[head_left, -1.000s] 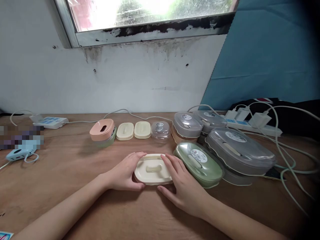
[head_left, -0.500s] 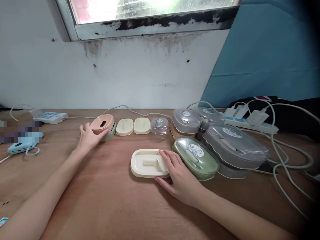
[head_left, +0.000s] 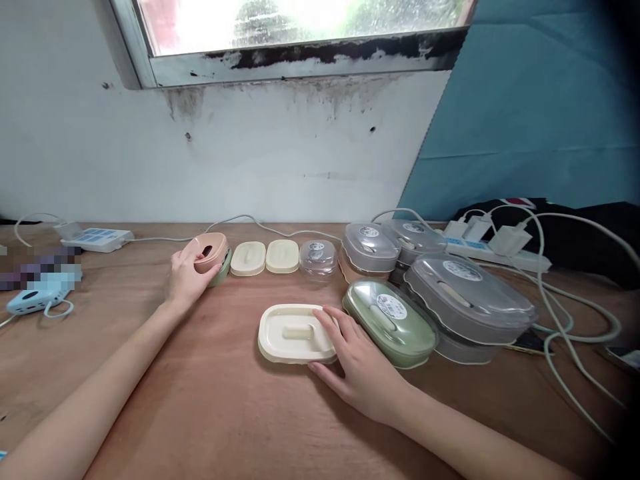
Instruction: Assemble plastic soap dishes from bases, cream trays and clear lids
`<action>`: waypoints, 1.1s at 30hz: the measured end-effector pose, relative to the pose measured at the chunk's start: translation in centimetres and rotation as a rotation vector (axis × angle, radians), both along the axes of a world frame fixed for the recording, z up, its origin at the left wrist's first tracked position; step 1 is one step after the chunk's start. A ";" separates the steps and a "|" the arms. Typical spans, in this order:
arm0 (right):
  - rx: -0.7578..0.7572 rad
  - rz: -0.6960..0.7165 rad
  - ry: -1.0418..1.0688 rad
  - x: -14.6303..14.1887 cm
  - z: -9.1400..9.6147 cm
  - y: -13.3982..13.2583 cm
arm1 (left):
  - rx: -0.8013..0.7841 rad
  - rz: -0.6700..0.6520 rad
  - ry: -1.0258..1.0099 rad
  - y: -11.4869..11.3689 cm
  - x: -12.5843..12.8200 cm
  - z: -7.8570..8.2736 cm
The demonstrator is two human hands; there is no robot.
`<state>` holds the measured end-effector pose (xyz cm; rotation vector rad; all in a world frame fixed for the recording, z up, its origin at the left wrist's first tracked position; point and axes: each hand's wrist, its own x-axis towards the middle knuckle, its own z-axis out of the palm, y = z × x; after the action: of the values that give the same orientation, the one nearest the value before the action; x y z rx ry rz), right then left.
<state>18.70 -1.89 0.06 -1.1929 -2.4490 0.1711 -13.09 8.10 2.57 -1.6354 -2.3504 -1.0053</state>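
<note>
At the back left, my left hand (head_left: 189, 275) is closed around the side of a pink plastic dish (head_left: 215, 248) with a dark slot in it. This dish sits on a green one (head_left: 221, 272), mostly hidden beneath it. Near the middle of the table lies a cream rectangular dish (head_left: 280, 331) with rounded corners and a raised bar inside. My right hand (head_left: 357, 363) grips its right end, fingertips on the rim and thumb at the front edge. Just right of that hand stands a green box (head_left: 373, 310) with a clear lid and a round sticker.
Two small cream dishes (head_left: 249, 259) and a small clear-lidded box (head_left: 319, 259) stand along the back. Grey clear-lidded boxes (head_left: 465, 293) are grouped at the right. White cables and a power strip (head_left: 520, 255) lie beyond them. Another power strip (head_left: 103, 239) and a light-blue device (head_left: 37, 297) are at left.
My left hand has shifted slightly right, its fingers now further over the pink dish. The right hand stays on the cream dish. The whole view has moved a little.
</note>
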 end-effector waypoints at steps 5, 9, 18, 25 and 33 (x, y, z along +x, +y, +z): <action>0.006 -0.003 -0.003 -0.1 0.2 -0.1 | 0.016 -0.027 -0.015 0.1 0.4 -0.1; 0.014 0.004 0.015 0.0 0.3 0.0 | 0.112 -0.007 -0.010 -0.3 0.4 0.4; -0.009 -0.002 0.068 0.1 0.0 0.1 | 0.311 -0.858 0.113 -5.1 4.3 2.1; -0.010 -0.055 0.286 0.2 -0.1 0.2 | 0.128 -1.212 -0.056 -6.0 7.0 0.2; 0.136 -0.025 0.354 0.5 1.4 0.1 | -0.005 -1.351 -0.084 -6.1 6.9 -0.5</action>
<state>19.20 -1.84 1.43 -1.0350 -2.1023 0.1882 -6.22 2.05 2.08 -3.2111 -0.9725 -1.1198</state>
